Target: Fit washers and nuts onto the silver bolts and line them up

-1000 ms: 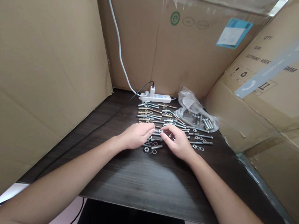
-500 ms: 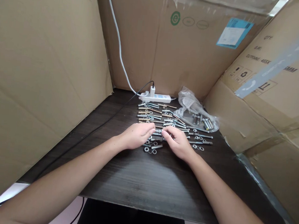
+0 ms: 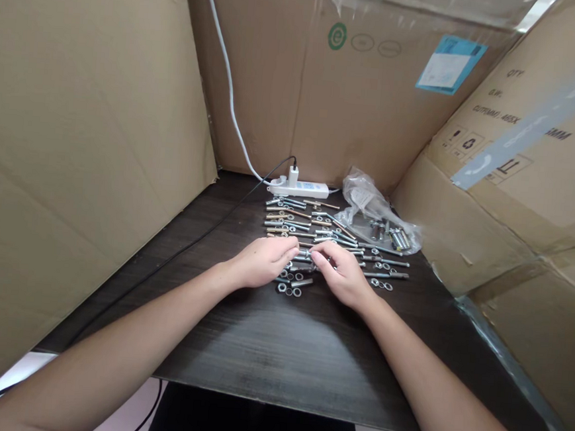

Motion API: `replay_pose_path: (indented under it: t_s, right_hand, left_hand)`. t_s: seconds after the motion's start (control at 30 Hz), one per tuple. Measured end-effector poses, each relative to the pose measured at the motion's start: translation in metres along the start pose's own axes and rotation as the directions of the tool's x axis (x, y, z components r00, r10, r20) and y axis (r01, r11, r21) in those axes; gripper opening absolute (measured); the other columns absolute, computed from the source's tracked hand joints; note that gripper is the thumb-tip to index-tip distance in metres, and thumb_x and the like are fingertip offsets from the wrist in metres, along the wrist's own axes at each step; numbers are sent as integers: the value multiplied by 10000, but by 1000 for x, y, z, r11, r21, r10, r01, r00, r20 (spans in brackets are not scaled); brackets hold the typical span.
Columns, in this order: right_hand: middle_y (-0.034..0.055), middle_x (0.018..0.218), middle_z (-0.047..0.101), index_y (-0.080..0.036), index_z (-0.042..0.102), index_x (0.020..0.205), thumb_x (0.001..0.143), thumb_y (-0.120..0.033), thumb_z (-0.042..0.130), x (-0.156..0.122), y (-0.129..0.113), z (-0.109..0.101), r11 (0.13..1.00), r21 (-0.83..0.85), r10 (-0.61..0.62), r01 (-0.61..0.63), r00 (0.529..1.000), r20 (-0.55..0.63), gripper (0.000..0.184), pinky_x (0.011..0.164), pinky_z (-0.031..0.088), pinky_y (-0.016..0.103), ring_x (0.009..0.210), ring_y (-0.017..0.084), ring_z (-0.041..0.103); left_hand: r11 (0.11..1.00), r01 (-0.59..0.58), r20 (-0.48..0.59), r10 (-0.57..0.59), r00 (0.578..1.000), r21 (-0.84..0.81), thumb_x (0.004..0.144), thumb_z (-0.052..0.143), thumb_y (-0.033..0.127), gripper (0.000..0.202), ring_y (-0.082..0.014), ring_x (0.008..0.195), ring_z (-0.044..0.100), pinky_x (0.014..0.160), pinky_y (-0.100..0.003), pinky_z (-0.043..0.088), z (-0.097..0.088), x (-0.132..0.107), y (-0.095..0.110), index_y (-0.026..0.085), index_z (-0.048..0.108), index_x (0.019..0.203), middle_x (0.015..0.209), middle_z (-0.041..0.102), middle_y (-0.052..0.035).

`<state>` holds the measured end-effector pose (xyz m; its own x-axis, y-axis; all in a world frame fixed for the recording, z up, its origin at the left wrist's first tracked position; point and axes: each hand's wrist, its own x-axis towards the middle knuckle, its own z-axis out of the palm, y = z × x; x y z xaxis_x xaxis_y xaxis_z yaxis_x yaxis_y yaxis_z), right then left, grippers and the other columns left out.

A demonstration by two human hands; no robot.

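Two hands meet at one bolt point(image 3: 305, 252) amid rows of hardware point(image 3: 287, 225).
The left hand's point(image 3: 266, 262) fingers grasp its left end and the right hand's point(image 3: 339, 273) pinch its right; whether it touches the surface point(image 3: 277, 347), I cannot tell. Keeping both ends in line, with a light grip, should serve best and spare the nearby washers point(image 3: 297, 293). Beyond, at right, a clear bag point(image 3: 364, 191) holds metal parts point(image 3: 399, 239).

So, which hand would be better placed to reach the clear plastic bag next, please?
Probably the right hand: it sits nearer the clear plastic bag, though it and the left hand both seem to hold the metal fastener between them.
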<state>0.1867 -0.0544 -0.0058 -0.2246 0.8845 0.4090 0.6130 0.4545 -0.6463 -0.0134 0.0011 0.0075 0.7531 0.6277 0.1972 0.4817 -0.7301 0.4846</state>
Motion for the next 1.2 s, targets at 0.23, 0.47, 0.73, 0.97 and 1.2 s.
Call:
replay_pose_path:
  t_s: [0.23,0.47,0.73,0.97,1.2]
  right_hand:
    - [39,897,587,-203,540,957,819,-205,542,-1,-3,2,999,34,10,-9,1000,-13,138,570,436,257,693,146,547]
    - [35,872,599,-194,561,932,886,-273,487,-1,-2,0,999,28,22,-22,1000,-1,118,655,432,275,740,156,554]
    - [29,824,590,-188,560,858,871,-246,504,1,-4,0,1000,1,28,-28,1000,12,81,645,424,269,713,151,542]
    - [54,987,558,-196,543,1013,820,-212,560,-1,-2,1,999,43,22,-21,999,-27,194,623,444,274,708,143,547]
    - [37,812,577,-187,579,821,940,-298,427,0,-1,-2,1000,15,-25,25,1000,15,222,736,419,307,776,167,541]
  left_hand:
    - [1000,-2,9,2,1000,-12,963,294,328,258,-151,728,533,679,-258,388,0,0,-1,201,472,826,789,570,-1]
    - [1000,-12,0,12,1000,-20,966,293,337,266,-144,714,521,673,-255,385,1,0,-2,197,468,823,781,559,1]
    - [1000,-5,14,5,1000,1,966,285,348,281,-138,691,505,653,-247,370,0,0,-2,195,443,790,758,541,9]
    - [1000,-6,9,6,1000,-5,968,285,343,275,-138,708,511,661,-245,365,-1,0,-1,192,447,804,778,551,5]
    - [1000,-11,2,11,1000,4,970,281,350,286,-128,675,490,634,-237,354,0,-1,-2,192,423,779,743,525,14]
